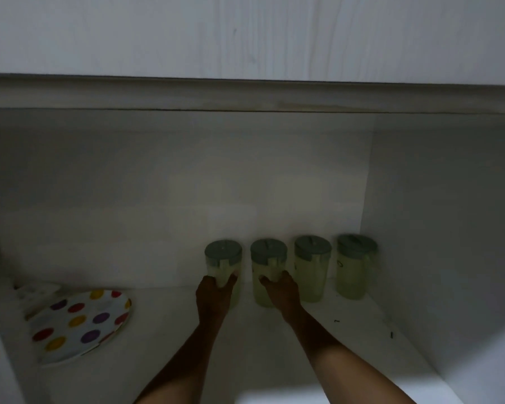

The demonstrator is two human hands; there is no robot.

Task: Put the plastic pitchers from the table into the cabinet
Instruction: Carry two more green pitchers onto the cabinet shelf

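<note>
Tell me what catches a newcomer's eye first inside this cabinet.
A row of four pale green pitchers with grey-green lids stands along the back of the shelf, toward the right. The left hand grips the leftmost pitcher and the right hand grips the second pitcher, while the third pitcher and the rightmost pitcher stand free. At the front left lies a white plate with coloured dots.
</note>
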